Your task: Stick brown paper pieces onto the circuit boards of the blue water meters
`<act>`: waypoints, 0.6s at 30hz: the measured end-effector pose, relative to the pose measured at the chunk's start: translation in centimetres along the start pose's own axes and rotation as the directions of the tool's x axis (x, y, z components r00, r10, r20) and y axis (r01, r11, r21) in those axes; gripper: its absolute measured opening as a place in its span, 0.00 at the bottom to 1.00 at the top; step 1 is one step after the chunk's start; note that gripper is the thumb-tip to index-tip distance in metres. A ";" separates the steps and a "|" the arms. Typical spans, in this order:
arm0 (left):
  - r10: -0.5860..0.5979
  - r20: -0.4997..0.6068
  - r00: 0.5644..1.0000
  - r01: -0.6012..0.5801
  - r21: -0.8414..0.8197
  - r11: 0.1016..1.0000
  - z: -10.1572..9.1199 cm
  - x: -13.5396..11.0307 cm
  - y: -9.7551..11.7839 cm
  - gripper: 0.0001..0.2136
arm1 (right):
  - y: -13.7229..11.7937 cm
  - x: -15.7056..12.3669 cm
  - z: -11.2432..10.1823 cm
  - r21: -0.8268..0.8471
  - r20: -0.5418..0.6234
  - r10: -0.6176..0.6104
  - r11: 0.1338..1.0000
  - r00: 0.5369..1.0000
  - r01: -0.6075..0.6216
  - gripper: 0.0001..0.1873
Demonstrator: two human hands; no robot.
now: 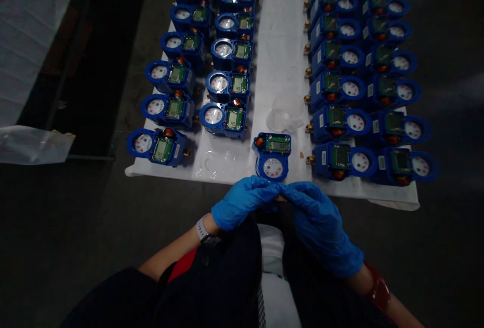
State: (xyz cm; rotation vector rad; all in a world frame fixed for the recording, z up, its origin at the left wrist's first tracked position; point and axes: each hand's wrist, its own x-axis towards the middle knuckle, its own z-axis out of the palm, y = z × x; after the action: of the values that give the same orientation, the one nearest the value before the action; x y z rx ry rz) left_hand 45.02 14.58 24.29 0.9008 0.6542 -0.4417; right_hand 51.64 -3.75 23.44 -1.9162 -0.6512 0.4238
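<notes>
At the table's front edge my left hand [247, 199] and my right hand [317, 217], both in blue gloves, meet with their fingers pressed together. A small tan spot shows between the fingertips; what it is I cannot make out. Just beyond them stands a blue water meter [273, 166], its round white dial towards me and its green circuit board with a small display on the far side. Behind that meter sits a clear plastic measuring cup [279, 120].
Several more blue water meters with brass fittings stand in rows on the left [214, 115] and right [350, 121] of the white-covered table [282, 40]. Wet spots mark the cover at front left. Clear plastic sheeting [34, 144] hangs at far left.
</notes>
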 end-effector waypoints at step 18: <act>0.268 0.204 0.942 -0.307 0.847 0.434 -1.5 -1.9 1.7 0.11 | -2.0 -0.1 0.4 -0.052 0.065 -0.009 0.999 0.998 0.013 0.09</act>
State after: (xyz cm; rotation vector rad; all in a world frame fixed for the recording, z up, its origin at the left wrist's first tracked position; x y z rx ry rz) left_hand 44.20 16.93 25.86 1.9694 0.1624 -0.4759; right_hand 50.80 -2.88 25.05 -1.9537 -0.7208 0.4672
